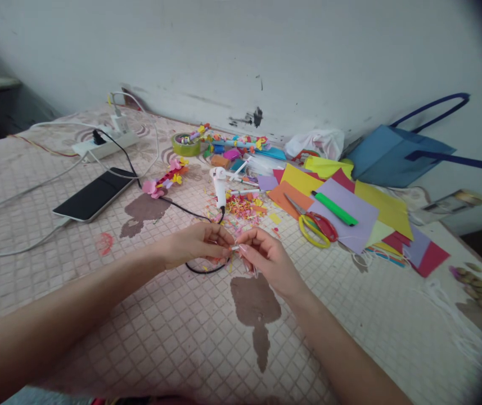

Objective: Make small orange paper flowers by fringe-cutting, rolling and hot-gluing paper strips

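Note:
My left hand [198,243] and my right hand [266,256] meet at the middle of the patterned bedspread [139,315]. Both pinch a small white piece [235,247] between their fingertips; it is too small to name. Just beyond them a white glue gun [219,185] lies on its side, its black cord [201,269] looping under my left hand. Tiny coloured paper scraps [244,208] litter the cloth by the gun.
Coloured paper sheets [350,208], a green marker [334,208] and red-yellow scissors [314,226] lie to the right. A phone [93,195], a power strip [106,146] and cables sit left. A tape roll [185,144], paper flowers [165,181] and a blue bag [396,154] line the wall.

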`<action>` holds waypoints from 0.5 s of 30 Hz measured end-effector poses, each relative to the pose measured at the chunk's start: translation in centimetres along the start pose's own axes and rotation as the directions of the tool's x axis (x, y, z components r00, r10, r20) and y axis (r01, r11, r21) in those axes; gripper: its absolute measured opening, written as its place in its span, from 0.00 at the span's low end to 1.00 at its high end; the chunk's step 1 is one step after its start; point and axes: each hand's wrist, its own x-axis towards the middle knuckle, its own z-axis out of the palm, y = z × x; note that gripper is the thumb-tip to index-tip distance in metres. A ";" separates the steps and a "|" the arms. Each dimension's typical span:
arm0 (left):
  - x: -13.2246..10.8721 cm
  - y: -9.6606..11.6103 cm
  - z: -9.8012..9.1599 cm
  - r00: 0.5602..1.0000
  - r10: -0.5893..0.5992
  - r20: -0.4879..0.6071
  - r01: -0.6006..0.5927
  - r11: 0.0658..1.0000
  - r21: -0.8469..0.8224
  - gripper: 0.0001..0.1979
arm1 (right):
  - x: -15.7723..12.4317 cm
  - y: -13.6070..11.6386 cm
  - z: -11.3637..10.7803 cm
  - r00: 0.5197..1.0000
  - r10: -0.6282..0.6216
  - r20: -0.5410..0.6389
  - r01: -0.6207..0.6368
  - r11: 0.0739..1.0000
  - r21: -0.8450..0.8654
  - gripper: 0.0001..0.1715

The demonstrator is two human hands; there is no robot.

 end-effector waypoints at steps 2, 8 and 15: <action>0.0 0.1 0.0 1.000 -0.004 -0.012 0.004 1.000 -0.025 0.11 | 0.0 0.0 -0.1 1.000 -0.002 -0.001 0.002 1.000 0.004 0.06; -0.1 -0.1 -0.1 1.000 -0.010 -0.025 0.008 0.997 -0.080 0.12 | 0.1 0.0 -0.4 1.000 -0.019 -0.019 0.019 1.000 0.012 0.05; -0.1 0.0 0.2 0.998 -0.037 -0.045 0.028 0.982 -0.187 0.12 | 0.0 -0.2 -0.5 1.000 -0.024 -0.016 0.024 1.000 -0.007 0.05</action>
